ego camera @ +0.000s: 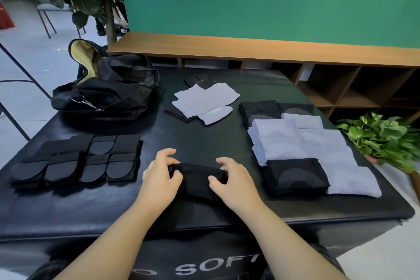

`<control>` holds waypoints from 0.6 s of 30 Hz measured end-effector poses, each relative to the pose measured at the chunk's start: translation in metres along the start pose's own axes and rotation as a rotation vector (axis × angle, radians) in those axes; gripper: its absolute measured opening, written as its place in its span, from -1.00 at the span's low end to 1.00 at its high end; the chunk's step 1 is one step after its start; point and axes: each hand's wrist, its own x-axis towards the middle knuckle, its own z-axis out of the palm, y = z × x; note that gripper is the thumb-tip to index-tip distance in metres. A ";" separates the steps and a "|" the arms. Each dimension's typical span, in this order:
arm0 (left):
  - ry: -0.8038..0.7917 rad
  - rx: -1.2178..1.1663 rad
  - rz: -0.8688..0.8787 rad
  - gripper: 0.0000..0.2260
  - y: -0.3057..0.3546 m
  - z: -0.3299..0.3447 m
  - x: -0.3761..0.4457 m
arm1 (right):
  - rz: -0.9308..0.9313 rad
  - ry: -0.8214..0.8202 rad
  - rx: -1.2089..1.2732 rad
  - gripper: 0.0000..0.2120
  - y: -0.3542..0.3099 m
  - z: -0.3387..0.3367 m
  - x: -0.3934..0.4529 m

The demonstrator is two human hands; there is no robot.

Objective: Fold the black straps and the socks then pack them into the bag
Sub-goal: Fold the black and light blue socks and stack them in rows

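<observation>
- The black sock (197, 178) lies at the middle of the table's (204, 143) near edge, its long axis running left to right, directly between the two hands.
- The left hand (160, 178) pinches the sock's left end, fingers curled onto the cloth; the right hand (233, 180) grips the right end the same way. Both sit equally close, one on each end.
- The sock looks soft, limp and matte, bunched thick in the middle; I judge it folds easily end over end.
- Folded socks (306, 150), white and black, lie stacked along the right edge; unfolded ones (204, 102) lie toward the far middle.
- Folded black straps (91, 161), perforated with rounded tabs, line the left edge.
- The open black bag (104, 93) slumps at the far left corner.
</observation>
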 end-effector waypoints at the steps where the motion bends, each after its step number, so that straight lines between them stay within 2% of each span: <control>1: -0.007 0.007 0.012 -0.59 -0.002 0.000 -0.001 | -0.014 -0.005 -0.002 -0.53 -0.001 0.000 -0.002; 7: -0.091 -0.141 0.062 -0.62 0.002 -0.010 0.003 | -0.116 -0.032 0.017 -0.61 -0.010 -0.008 -0.002; 11: -0.112 -0.222 0.083 -0.68 0.014 -0.018 0.011 | -0.148 0.043 0.068 -0.75 -0.013 -0.016 0.004; 18: -0.092 -0.316 0.043 -0.76 0.039 -0.011 0.028 | -0.195 0.216 0.089 -0.82 -0.013 -0.038 0.018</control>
